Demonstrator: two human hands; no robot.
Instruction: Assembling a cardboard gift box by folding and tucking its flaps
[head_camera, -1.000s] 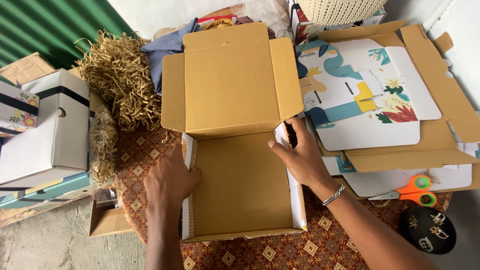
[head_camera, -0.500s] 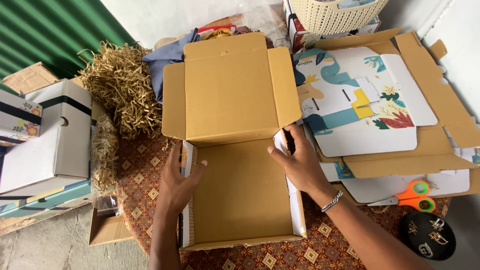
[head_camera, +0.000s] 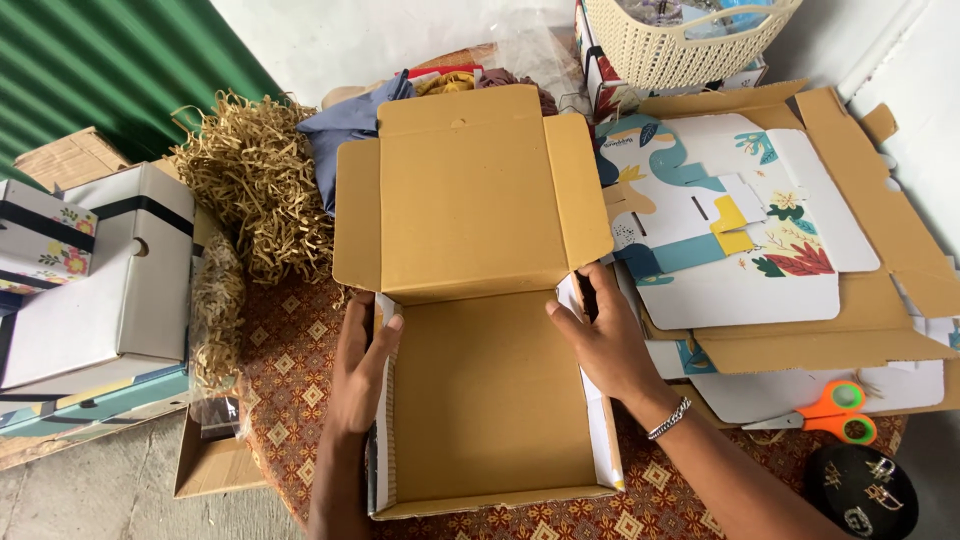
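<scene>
**Both hands settle on the side walls of the open carton**

An open brown cardboard mailer box (head_camera: 490, 400) sits near the front edge of the counter (head_camera: 290, 350), which is covered in a red-and-gold patterned cloth; the box lid stands flung back toward the far edge. The left hand (head_camera: 362, 365) now lies along the box's left wall with the thumb hooked over the rim into the tray, a narrow grip on that wall; half a second ago its fingers were spread wider over the same wall, and a second ago it lay flat and lower beside it. The right hand (head_camera: 605, 345), a silver chain bracelet (head_camera: 670, 418) at the wrist, presses the right wall, thumb inside and fingers outside, pinching the white-lined flap; its place has hardly changed. The box itself has not shifted on the cloth.

Toward the left far corner lies a heap of tan shredded paper filling (head_camera: 255, 200). At the right edge lie flat printed cardboard blanks (head_camera: 740, 230), with orange-handled scissors (head_camera: 835, 410) near the right front corner.
</scene>
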